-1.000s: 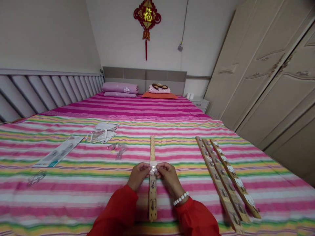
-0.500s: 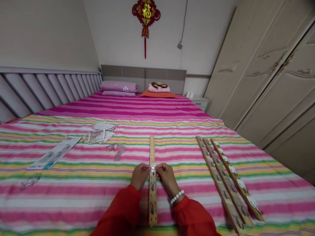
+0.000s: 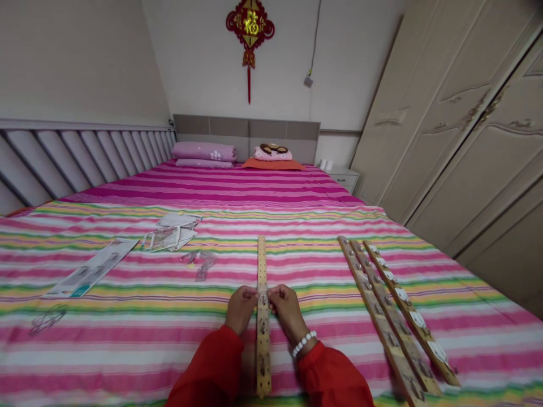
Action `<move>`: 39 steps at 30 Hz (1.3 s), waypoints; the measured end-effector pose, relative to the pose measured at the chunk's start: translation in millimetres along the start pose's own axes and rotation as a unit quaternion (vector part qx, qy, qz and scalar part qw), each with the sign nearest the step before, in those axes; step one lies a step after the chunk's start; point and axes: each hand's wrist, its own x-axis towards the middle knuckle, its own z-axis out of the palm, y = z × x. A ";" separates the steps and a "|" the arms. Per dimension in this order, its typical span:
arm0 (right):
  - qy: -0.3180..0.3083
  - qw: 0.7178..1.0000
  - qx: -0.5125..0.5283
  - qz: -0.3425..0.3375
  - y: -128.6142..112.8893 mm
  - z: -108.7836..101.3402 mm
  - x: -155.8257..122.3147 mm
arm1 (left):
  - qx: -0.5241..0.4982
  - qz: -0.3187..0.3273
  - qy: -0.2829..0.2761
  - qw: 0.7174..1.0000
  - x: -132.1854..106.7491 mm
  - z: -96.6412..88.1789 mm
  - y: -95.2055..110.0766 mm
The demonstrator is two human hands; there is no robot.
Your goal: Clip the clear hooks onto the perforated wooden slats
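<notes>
A narrow wooden strip (image 3: 262, 257) with rows of small holes lies lengthwise in front of me on the striped bedspread. My left hand (image 3: 240, 310) and my right hand (image 3: 287, 308) pinch the two sides of a small clear hook (image 3: 263, 300), a transparent plate with a metal hook, against the strip's middle. Whether it is fixed to the wood I cannot tell. Nearer to me, more metal hooks (image 3: 262, 326) sit on the same strip. Its far half shows only holes. A white bead bracelet (image 3: 304, 343) circles my right wrist.
Three wooden strips with hooks (image 3: 392, 314) lie side by side on the right. At left are a packaging card (image 3: 91, 268), a pile of clear packets (image 3: 172, 233), loose clear pieces (image 3: 206, 264) and a thin wire-like item (image 3: 48, 318). A bed rail (image 3: 85, 152) bounds the left side.
The clear hook, earlier held up with a white plate showing, now lies flatter against the strip and slightly nearer to me. Both hands have shifted slightly down with it.
</notes>
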 end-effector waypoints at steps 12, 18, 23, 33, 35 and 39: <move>0.005 0.997 -0.027 0.070 -8.0 3.0 5.8 | -0.048 -0.046 -0.004 0.998 6.1 -4.4 -2.2; -0.013 0.986 -0.119 0.112 -12.5 6.9 16.2 | -0.002 -0.090 0.011 0.996 8.7 -0.3 2.4; 0.008 0.971 -0.220 0.093 -10.9 10.8 26.7 | 0.023 -0.094 0.000 0.995 14.3 0.3 -1.6; 0.007 0.956 -0.288 0.062 -7.4 8.7 37.3 | 0.036 -0.084 -0.035 0.995 22.8 -1.0 -13.0; -0.032 0.974 -0.192 0.113 -6.1 5.5 37.9 | 0.042 -0.102 -0.050 0.993 22.4 -2.2 -11.5; -0.071 0.977 -0.135 0.146 -9.8 -0.7 36.6 | 0.042 -0.111 -0.058 0.991 21.4 -4.2 -6.5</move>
